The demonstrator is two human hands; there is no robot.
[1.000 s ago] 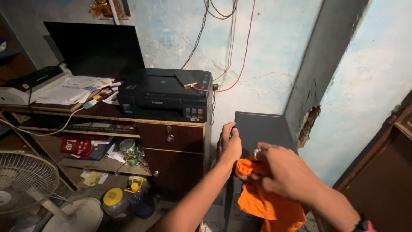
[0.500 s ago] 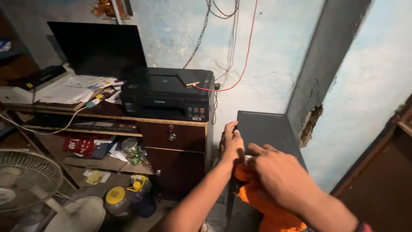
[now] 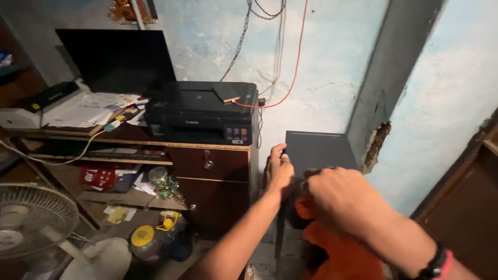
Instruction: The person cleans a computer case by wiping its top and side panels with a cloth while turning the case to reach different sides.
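A dark grey box-shaped case (image 3: 317,149) stands on the floor against the wall, right of the desk. My left hand (image 3: 279,169) grips its front left edge. My right hand (image 3: 342,200) is closed on an orange cloth (image 3: 342,256) and presses it against the case's front left corner. The cloth hangs down below the hand. The lower part of the case is hidden behind my arm and the cloth.
A black printer (image 3: 203,112) sits on a wooden desk (image 3: 212,173) with a dark monitor (image 3: 116,59) and papers (image 3: 91,109). Red and grey wires (image 3: 282,57) hang on the wall. A white fan (image 3: 36,223) and a yellow-lidded jar (image 3: 142,238) stand on the floor at left.
My right hand has carried the orange cloth up and leftward along the case's front edge, closer to my left hand. The left hand keeps its hold on the edge.
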